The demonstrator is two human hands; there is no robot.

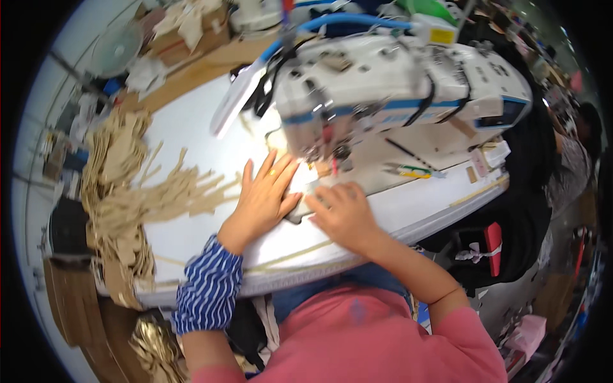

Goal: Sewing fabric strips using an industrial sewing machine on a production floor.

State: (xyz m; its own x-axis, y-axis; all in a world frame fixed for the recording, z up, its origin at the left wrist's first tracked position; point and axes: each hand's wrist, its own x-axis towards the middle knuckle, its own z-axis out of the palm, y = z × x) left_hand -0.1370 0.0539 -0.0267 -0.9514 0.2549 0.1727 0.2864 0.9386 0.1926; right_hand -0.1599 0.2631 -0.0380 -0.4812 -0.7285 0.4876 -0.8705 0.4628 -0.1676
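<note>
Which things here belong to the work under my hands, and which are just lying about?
Seemingly part of the work:
sewing machine, just beyond left hand and right hand
tan fabric strips
white table

Probably just lying about:
fan
gold cloth
pink bundle

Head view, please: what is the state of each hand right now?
Left hand: open, palm down over the white table, fingers spread.
Right hand: fingers bent, near the sewing machine; cannot tell whether it holds anything.
</note>
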